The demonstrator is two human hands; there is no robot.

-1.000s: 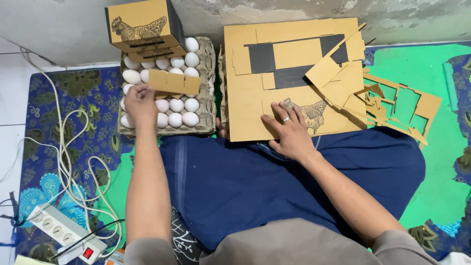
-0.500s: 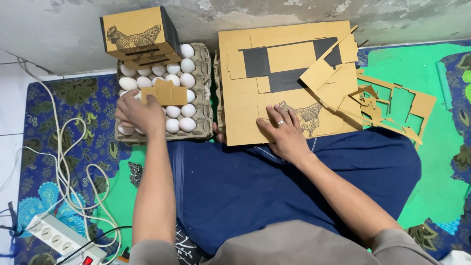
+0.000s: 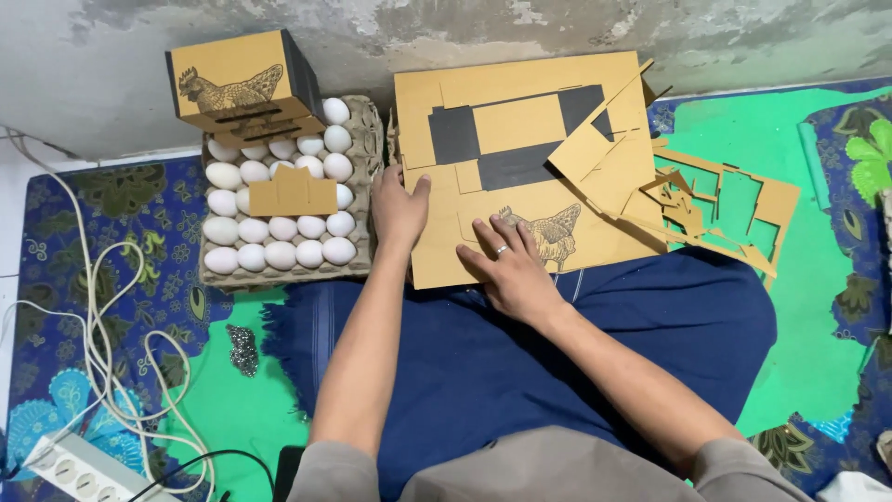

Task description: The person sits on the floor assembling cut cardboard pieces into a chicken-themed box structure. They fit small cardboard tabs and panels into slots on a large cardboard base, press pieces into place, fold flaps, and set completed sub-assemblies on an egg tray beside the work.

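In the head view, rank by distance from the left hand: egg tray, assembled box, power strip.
From the left hand:
1. Egg tray, right beside it on its left.
2. Assembled box, at the tray's far end, by the wall.
3. Power strip, bottom-left corner.

White eggs (image 3: 279, 253), tan cardboard sheet (image 3: 520, 121) with black hen print (image 3: 548, 232)

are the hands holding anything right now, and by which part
Nothing is gripped. The left hand rests on the left edge of the cardboard sheet; the right hand lies flat on its lower part, beside the hen print.
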